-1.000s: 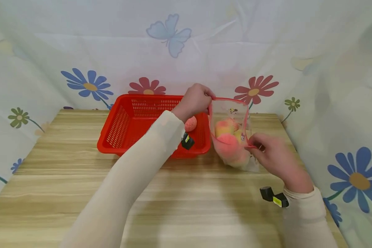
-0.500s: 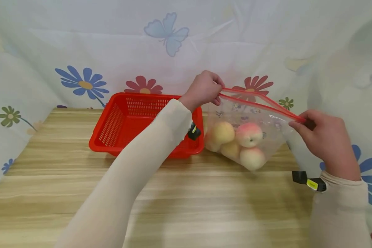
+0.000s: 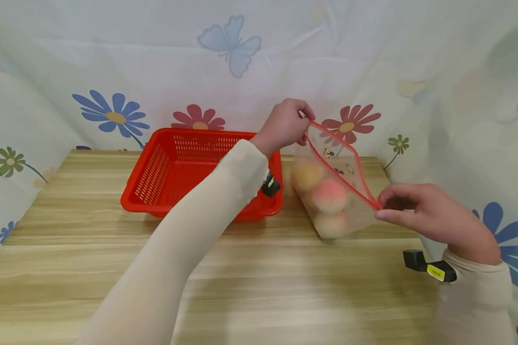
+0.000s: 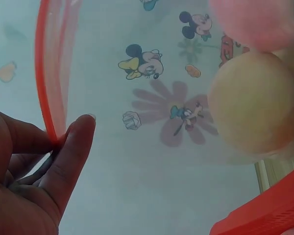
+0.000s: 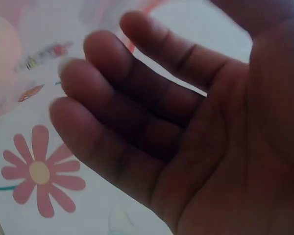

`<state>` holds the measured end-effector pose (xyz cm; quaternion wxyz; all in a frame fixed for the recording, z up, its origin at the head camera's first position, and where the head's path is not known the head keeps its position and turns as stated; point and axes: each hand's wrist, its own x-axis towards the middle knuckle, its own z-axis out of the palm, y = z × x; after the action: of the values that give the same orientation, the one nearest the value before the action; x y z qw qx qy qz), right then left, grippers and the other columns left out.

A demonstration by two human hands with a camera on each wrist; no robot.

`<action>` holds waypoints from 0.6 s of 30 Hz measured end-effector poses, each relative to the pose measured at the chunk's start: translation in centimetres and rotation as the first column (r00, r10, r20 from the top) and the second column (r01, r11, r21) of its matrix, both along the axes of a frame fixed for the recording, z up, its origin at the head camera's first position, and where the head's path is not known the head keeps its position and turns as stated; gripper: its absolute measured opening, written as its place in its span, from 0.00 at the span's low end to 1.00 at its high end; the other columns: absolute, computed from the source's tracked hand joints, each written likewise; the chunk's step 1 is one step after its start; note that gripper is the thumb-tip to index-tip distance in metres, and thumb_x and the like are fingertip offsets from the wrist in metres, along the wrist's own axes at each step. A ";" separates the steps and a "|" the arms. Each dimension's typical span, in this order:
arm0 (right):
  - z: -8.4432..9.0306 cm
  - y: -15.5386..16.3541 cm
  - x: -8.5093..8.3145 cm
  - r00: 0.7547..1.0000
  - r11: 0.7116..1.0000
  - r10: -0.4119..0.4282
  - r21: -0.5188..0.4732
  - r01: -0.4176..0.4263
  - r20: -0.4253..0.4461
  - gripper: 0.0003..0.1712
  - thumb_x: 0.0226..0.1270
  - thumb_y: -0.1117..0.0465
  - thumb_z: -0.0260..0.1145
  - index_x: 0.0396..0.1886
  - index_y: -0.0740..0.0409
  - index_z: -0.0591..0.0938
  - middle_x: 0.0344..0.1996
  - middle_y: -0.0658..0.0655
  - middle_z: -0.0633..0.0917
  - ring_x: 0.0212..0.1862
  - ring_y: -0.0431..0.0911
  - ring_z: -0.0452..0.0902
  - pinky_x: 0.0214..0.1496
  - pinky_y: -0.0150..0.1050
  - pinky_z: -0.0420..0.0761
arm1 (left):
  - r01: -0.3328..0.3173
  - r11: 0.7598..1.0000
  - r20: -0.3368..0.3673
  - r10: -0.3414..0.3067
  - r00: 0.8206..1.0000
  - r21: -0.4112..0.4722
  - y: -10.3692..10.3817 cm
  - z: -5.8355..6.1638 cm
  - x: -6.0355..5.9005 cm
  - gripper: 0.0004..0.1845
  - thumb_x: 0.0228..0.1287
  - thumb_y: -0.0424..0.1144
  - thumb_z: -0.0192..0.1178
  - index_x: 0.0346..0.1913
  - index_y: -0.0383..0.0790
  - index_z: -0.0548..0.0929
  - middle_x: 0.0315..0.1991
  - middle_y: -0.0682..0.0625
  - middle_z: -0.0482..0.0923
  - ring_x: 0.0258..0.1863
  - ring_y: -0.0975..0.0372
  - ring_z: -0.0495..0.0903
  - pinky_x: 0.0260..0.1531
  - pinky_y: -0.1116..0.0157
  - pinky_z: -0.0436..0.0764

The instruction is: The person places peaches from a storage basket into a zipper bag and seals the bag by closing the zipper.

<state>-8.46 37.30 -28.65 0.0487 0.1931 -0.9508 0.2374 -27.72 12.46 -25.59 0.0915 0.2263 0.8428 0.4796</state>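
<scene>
A clear zip bag (image 3: 362,215) with a red zip edge and cartoon prints hangs between both hands, with several peaches (image 3: 329,195) inside. My left hand (image 3: 287,123) pinches one end of its rim between thumb and fingers, as the left wrist view also shows. The opposite end is pinched by my right hand (image 3: 436,213), whose fingers in the right wrist view are bent. Between them the mouth of the bag gapes. Whether the bag's bottom touches the table cannot be told.
A red plastic basket (image 3: 194,132) with slotted walls stands left of the bag, partly hidden by my left forearm. Both sit over a wood-grain table (image 3: 285,287). A flower-print cloth (image 3: 155,72) rises behind and at the sides.
Both hands raised the bag's rim, and my right hand moved rightward, stretching the mouth. Since half a second ago, my right hand has dropped lower and leftward, and the mouth has widened.
</scene>
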 end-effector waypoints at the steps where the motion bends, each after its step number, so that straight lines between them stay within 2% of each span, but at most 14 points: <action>1: 0.1 -0.1 -0.3 1.000 1.000 0.013 -0.024 -0.013 0.021 0.06 0.63 0.60 0.69 0.36 0.45 0.82 0.29 0.43 0.82 0.30 0.35 0.76 0.31 0.27 0.76 | -0.004 1.000 -0.011 0.004 1.000 -0.003 0.0 0.0 0.0 0.10 0.70 0.36 0.47 0.46 0.43 0.78 0.31 0.45 0.80 0.27 0.54 0.84 0.34 0.67 0.84; 3: 0.3 -0.6 -1.2 1.000 0.998 -0.002 -0.066 0.004 0.029 0.07 0.65 0.61 0.67 0.41 0.47 0.82 0.33 0.45 0.83 0.33 0.36 0.78 0.35 0.27 0.78 | -0.010 1.000 -0.026 0.010 1.000 -0.008 -0.1 -0.1 0.0 0.09 0.70 0.36 0.48 0.46 0.43 0.78 0.32 0.46 0.80 0.25 0.56 0.84 0.33 0.68 0.84; 5: 0.4 -1.2 -2.2 0.999 0.996 -0.048 -0.079 0.048 -0.004 0.11 0.67 0.60 0.65 0.48 0.47 0.82 0.39 0.46 0.84 0.37 0.37 0.80 0.37 0.26 0.79 | -0.011 1.000 -0.038 0.010 0.999 -0.016 -0.2 -0.2 -0.1 0.09 0.71 0.37 0.48 0.46 0.42 0.78 0.33 0.46 0.81 0.24 0.57 0.83 0.32 0.69 0.84; 8: 0.6 -2.4 -3.9 0.993 0.994 -0.083 -0.076 0.077 -0.081 0.22 0.67 0.62 0.64 0.60 0.45 0.77 0.51 0.50 0.82 0.44 0.44 0.83 0.44 0.35 0.84 | -0.005 1.000 -0.052 0.004 0.999 -0.018 -0.2 -0.3 -0.2 0.09 0.71 0.37 0.48 0.46 0.43 0.79 0.32 0.46 0.81 0.23 0.57 0.83 0.32 0.69 0.84; 10: 0.7 -3.1 -5.2 0.990 0.998 -0.046 -0.049 0.040 -0.130 0.29 0.66 0.64 0.64 0.66 0.44 0.73 0.58 0.52 0.78 0.49 0.49 0.83 0.47 0.44 0.85 | 0.000 1.000 -0.072 -0.002 0.997 -0.026 -0.3 -0.3 -0.3 0.10 0.71 0.37 0.47 0.46 0.44 0.79 0.30 0.46 0.81 0.24 0.57 0.83 0.32 0.68 0.83; 12: 0.8 -3.6 -6.4 0.986 0.999 0.015 -0.034 -0.020 -0.167 0.27 0.65 0.67 0.65 0.63 0.49 0.75 0.57 0.55 0.78 0.49 0.52 0.82 0.48 0.53 0.84 | 0.004 0.999 -0.099 -0.007 0.995 -0.037 -0.3 -0.3 -0.3 0.10 0.71 0.36 0.47 0.46 0.44 0.79 0.27 0.47 0.80 0.23 0.57 0.82 0.31 0.68 0.82; 14: 0.9 -4.0 -7.5 0.981 0.998 0.055 -0.024 -0.061 -0.183 0.20 0.63 0.67 0.67 0.55 0.53 0.79 0.51 0.54 0.80 0.48 0.51 0.81 0.48 0.53 0.84 | 0.003 0.999 -0.123 -0.010 0.992 -0.054 -0.3 -0.3 -0.3 0.10 0.71 0.37 0.48 0.46 0.45 0.79 0.23 0.48 0.78 0.22 0.57 0.80 0.30 0.68 0.81; 16: 0.9 -4.1 -8.2 0.977 0.997 0.073 -0.017 -0.078 -0.198 0.12 0.62 0.67 0.68 0.45 0.56 0.81 0.44 0.53 0.82 0.45 0.49 0.81 0.48 0.51 0.84 | 0.004 0.998 -0.138 -0.014 0.990 -0.067 -0.5 -0.6 -0.3 0.10 0.71 0.37 0.48 0.47 0.45 0.79 0.21 0.49 0.76 0.21 0.57 0.78 0.29 0.68 0.79; 18: 1.0 -4.1 -8.5 0.978 0.997 0.066 -0.020 -0.072 -0.196 0.08 0.61 0.67 0.69 0.39 0.56 0.81 0.38 0.51 0.83 0.43 0.45 0.81 0.48 0.44 0.85 | 0.015 0.998 -0.130 -0.023 0.991 -0.069 -1.0 -0.9 -0.2 0.10 0.70 0.37 0.48 0.48 0.46 0.77 0.22 0.48 0.78 0.21 0.57 0.77 0.27 0.67 0.78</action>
<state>-17.01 33.19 -27.70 0.1361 0.2476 -0.9309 0.2316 -27.90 11.45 -26.50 0.0485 0.2620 0.8605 0.4342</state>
